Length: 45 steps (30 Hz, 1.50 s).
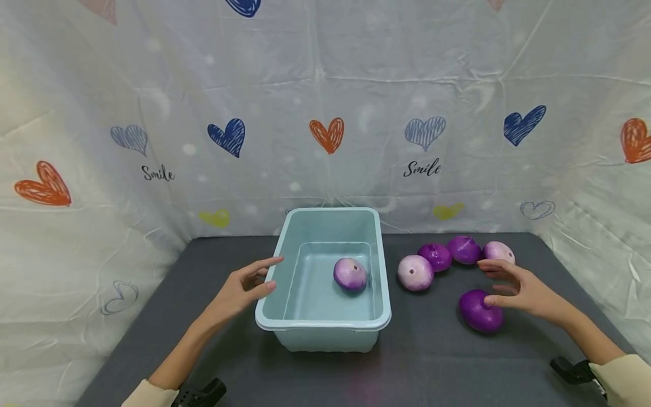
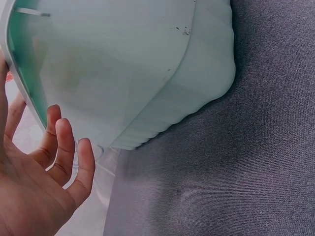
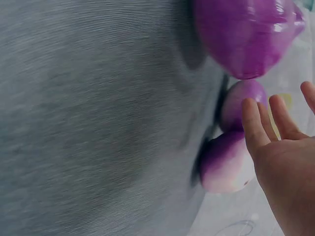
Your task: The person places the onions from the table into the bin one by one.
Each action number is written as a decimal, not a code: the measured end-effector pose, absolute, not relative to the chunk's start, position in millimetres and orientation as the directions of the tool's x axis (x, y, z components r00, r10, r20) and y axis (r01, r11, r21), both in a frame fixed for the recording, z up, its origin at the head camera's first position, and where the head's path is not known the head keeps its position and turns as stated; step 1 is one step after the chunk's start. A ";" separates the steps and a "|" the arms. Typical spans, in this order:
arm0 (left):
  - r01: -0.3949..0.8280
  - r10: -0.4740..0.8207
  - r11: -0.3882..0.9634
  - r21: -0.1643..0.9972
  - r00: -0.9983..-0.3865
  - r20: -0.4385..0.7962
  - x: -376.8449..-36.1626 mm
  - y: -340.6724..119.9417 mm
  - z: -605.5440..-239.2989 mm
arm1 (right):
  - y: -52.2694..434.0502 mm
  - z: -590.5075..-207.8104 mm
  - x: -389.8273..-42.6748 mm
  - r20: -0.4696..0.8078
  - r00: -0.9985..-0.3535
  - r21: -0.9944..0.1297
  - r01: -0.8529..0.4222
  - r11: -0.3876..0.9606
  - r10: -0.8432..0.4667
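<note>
A pale blue plastic tub (image 1: 285, 323) stands mid-table with one purple-and-white onion (image 1: 350, 275) inside. My left hand (image 1: 249, 284) hovers open beside the tub's left rim (image 2: 29, 93), fingers relaxed, holding nothing. Right of the tub lie several purple onions: a pale one (image 1: 415, 272), two dark ones (image 1: 435, 256) (image 1: 464, 249), another pale one (image 1: 499, 252), and a dark one nearer me (image 1: 480, 311). My right hand (image 1: 503, 285) is spread open just above that near onion (image 3: 241, 34), thumb touching or almost touching it.
The table is covered in dark grey cloth (image 1: 203, 265). A white heart-printed sheet (image 1: 325, 141) walls in the back and both sides. Bare cloth lies left of the tub and along the front edge.
</note>
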<state>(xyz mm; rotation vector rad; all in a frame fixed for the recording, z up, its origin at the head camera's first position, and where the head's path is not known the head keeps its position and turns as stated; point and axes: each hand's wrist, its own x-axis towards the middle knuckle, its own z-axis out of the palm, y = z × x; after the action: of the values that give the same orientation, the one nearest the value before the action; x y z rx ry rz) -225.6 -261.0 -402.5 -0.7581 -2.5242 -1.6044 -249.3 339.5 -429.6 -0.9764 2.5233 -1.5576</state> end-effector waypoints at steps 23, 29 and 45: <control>0.421 0.365 0.323 0.848 -0.882 0.299 -225.2 -260.1 -404.3 | 343.4 -445.7 -241.2 0.188 -0.746 -0.838 -0.461 0.293 -0.639; 0.409 0.356 0.334 0.849 -0.889 0.288 -225.0 -260.2 -404.7 | 343.2 -445.9 -241.1 0.188 -0.725 -0.859 -0.448 0.247 -0.662; 0.406 0.353 0.317 0.857 -0.889 0.290 -224.9 -260.1 -402.5 | 341.4 -445.0 -238.0 0.161 -0.734 -0.872 -0.418 0.253 -0.660</control>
<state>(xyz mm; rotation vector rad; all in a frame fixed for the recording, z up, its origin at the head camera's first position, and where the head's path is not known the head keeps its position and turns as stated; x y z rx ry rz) -224.9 -260.1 -402.5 -0.7240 -2.5093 -1.6563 -238.0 341.4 -445.0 -1.0067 2.2867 -1.4759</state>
